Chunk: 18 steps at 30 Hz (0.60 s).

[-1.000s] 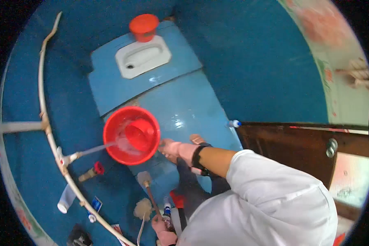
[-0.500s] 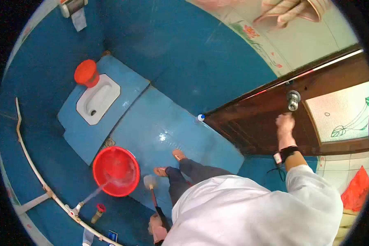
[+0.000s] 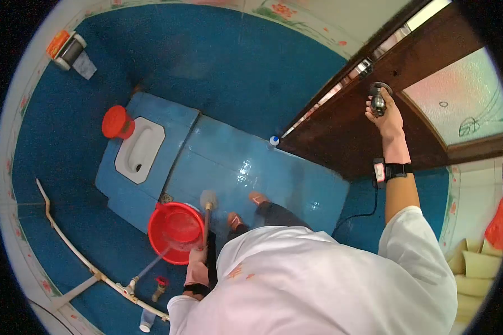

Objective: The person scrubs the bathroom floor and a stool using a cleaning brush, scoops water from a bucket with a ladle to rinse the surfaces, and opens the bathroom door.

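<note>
My right hand point(image 3: 387, 113) is closed around the round metal knob point(image 3: 379, 100) of the brown door point(image 3: 341, 125), which stands slightly ajar. Low at the centre, my left hand point(image 3: 198, 254) grips the handle of a brush point(image 3: 208, 200) with a pale head, held beside the red basin point(image 3: 176, 223). Water from a white tap point(image 3: 129, 286) runs into the basin, where a smaller red container sits in the water.
A white squat toilet point(image 3: 141, 151) has a red bucket point(image 3: 117, 123) at its edge. White pipe point(image 3: 72, 251) runs along the left wall. A small bottle point(image 3: 274, 141) stands by the door. Toilet paper point(image 3: 84, 65) hangs upper left.
My right hand has gone from near the basin to the door knob, and the door has opened a little. My left hand has raised the brush beside the basin. The view has turned.
</note>
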### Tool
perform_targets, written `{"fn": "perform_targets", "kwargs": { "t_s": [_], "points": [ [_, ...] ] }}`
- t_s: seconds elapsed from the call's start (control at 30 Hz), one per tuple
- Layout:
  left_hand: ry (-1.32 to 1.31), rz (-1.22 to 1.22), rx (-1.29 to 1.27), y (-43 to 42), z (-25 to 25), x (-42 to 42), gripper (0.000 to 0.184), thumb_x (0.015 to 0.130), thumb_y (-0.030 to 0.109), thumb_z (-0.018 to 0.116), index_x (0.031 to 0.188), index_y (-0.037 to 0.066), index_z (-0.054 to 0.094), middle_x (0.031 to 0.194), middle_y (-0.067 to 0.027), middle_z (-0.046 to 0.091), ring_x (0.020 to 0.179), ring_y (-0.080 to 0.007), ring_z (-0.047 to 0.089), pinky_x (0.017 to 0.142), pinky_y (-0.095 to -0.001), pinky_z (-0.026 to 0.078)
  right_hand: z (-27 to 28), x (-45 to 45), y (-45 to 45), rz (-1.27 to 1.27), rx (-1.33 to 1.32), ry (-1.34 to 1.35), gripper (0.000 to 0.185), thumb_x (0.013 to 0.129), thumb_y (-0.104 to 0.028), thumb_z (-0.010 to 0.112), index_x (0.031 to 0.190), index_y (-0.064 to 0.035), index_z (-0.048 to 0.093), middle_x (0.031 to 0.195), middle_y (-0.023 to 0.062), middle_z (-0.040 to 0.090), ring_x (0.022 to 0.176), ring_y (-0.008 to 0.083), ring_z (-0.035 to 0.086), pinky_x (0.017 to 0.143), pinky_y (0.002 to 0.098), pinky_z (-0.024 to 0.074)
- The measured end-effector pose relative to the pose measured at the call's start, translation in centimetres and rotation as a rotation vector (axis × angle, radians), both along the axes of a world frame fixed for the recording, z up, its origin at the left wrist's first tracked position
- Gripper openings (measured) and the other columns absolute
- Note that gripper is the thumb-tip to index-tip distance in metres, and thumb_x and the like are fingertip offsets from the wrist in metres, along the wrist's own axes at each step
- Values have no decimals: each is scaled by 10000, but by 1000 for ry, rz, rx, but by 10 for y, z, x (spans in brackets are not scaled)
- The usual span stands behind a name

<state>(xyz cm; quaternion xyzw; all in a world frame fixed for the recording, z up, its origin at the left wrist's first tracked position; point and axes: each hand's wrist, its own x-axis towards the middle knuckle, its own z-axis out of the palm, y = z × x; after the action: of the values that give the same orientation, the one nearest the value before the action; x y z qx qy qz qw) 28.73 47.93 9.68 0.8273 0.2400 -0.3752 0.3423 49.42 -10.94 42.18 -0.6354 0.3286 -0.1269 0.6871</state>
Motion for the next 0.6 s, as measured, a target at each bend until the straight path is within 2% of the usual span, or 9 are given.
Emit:
{"fn": "perform_targets", "kwargs": {
  "t_s": [0.03,0.17,0.27,0.3,0.4,0.5,0.53,0.57,0.6],
  "points": [
    [22,-39,6,-5,21,12,299,747,305,630,860,28,632,769,-169,632,779,-277,626,690,-356,466,2,-9,5,5,-1,18,402,844,-414,519,951,-27,546,769,79,577,648,150,564,576,278,492],
    [10,10,60,-5,-3,26,264,734,272,638,857,39,640,747,-141,638,759,-248,628,693,-347,471,18,-69,40,57,15,60,387,853,-398,511,966,-29,545,784,67,577,647,136,555,539,267,468],
    [111,39,-96,-2,-25,32,264,731,269,642,848,33,639,741,-141,635,729,-242,625,678,-347,473,31,-144,74,46,46,72,358,875,-375,476,982,-40,544,834,53,587,695,124,566,512,264,457],
    [46,-95,-19,6,-44,29,274,733,267,642,849,19,635,725,-138,627,697,-237,621,649,-352,470,35,-175,88,63,59,93,351,882,-358,464,982,-31,541,833,60,587,695,132,567,508,263,458],
    [102,-242,-42,-14,1,55,281,736,264,636,845,4,629,715,-135,622,674,-241,616,631,-357,467,23,-265,83,10,87,142,347,897,-350,404,992,-38,519,771,108,582,651,188,568,492,292,460],
    [23,-304,-51,-11,-40,60,288,735,264,632,839,-4,626,725,-144,625,682,-244,617,642,-360,468,-26,-402,49,-93,266,-57,340,879,-371,385,1034,-96,511,921,128,589,819,276,568,623,442,470],
    [-10,-335,-46,-10,-50,62,290,735,265,632,838,-6,626,728,-146,626,685,-244,617,646,-361,468,-40,-424,63,-259,318,-89,349,872,-378,390,1054,-107,512,941,122,591,851,285,561,681,465,446],
    [39,-345,-49,-24,1,76,288,735,264,635,834,-6,626,737,-148,629,705,-244,620,668,-361,468,-51,-443,80,-427,366,-123,360,864,-385,395,1074,-118,512,961,116,593,883,294,554,740,489,422],
    [30,-351,-65,-22,-8,76,288,734,263,635,832,-7,625,736,-148,629,696,-244,618,663,-362,468,-55,-458,97,-596,412,-159,373,856,-392,400,1094,-129,513,982,111,595,915,302,548,798,512,399]
  ]
}}
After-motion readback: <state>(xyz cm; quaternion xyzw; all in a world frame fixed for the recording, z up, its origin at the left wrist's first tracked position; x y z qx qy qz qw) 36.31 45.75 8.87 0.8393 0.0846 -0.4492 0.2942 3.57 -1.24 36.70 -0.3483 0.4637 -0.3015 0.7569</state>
